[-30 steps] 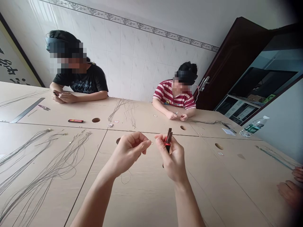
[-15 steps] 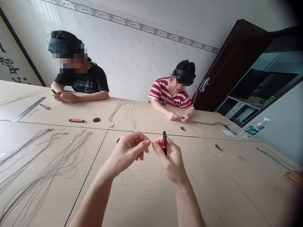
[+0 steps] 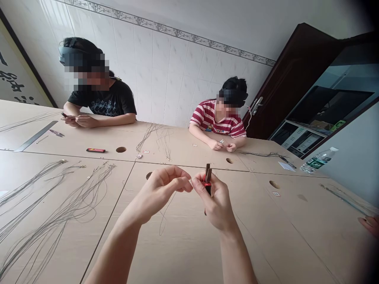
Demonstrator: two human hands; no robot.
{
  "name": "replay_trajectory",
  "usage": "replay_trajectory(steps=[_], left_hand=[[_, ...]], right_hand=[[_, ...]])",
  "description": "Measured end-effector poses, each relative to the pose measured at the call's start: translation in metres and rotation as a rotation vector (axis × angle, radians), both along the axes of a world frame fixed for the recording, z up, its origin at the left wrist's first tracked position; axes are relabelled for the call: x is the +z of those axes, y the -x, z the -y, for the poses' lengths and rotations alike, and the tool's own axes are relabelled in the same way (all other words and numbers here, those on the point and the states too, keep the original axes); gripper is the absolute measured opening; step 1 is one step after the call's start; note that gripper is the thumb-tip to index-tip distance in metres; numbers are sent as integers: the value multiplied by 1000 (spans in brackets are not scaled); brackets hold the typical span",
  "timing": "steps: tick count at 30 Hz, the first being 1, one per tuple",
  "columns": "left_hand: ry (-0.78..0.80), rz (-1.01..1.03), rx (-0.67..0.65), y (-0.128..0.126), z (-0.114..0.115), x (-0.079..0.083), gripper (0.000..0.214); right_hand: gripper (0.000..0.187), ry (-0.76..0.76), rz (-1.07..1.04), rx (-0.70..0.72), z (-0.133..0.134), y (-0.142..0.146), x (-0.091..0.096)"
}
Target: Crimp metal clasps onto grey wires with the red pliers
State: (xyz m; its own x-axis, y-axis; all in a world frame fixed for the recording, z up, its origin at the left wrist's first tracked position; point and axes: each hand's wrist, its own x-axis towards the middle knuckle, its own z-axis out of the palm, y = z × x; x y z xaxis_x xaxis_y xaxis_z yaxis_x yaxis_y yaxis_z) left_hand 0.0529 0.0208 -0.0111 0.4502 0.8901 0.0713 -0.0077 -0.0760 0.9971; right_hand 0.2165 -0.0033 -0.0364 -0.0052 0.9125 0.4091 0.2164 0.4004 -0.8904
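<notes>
My right hand (image 3: 217, 201) is wrapped around small pliers (image 3: 207, 182) with red and black handles, the dark jaws pointing up and slightly apart. Its thumb and forefinger also pinch together at the tips, meeting the fingers of my left hand (image 3: 162, 193). That left hand is closed in a pinch above the table. From beneath it a thin dark cord (image 3: 162, 221) hangs in a loose loop. Whatever tiny piece lies between the fingertips is too small to make out.
Bundles of dark cords (image 3: 63, 205) with small metal ends lie at left. Two people sit opposite, handling small items. Beyond my hands are a ruler (image 3: 37, 136), a black and red case (image 3: 96, 150) and table holes (image 3: 274, 184). A water bottle (image 3: 319, 159) stands right; another person's hand (image 3: 368, 225) shows at the edge.
Both my hands have shifted slightly right, and the left fingertips have come closer to the right ones. The pliers have turned a little. More of the hanging cord shows.
</notes>
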Motion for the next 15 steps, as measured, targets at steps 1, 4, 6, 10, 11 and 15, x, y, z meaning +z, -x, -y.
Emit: replay_trajectory(steps=[1,4,6,10,11,15], left_hand=[[12,9,-17,0,0,0,19],[32,11,-1,-1,-1,0,19],[38,16,15,-2,-1,0,16],[52,19,22,-3,-1,-1,17],[53,18,25,-3,-1,-1,17],[51,22,36,-4,-1,-1,17]], right_hand=[[24,-3,5,-2,0,0,0],[25,-10,22,-12,0,-1,0],[24,-15,33,-10,1,-2,1],[22,-21,45,4,1,-2,2],[22,-20,48,5,1,-2,2],[23,-11,66,-4,1,-3,1]])
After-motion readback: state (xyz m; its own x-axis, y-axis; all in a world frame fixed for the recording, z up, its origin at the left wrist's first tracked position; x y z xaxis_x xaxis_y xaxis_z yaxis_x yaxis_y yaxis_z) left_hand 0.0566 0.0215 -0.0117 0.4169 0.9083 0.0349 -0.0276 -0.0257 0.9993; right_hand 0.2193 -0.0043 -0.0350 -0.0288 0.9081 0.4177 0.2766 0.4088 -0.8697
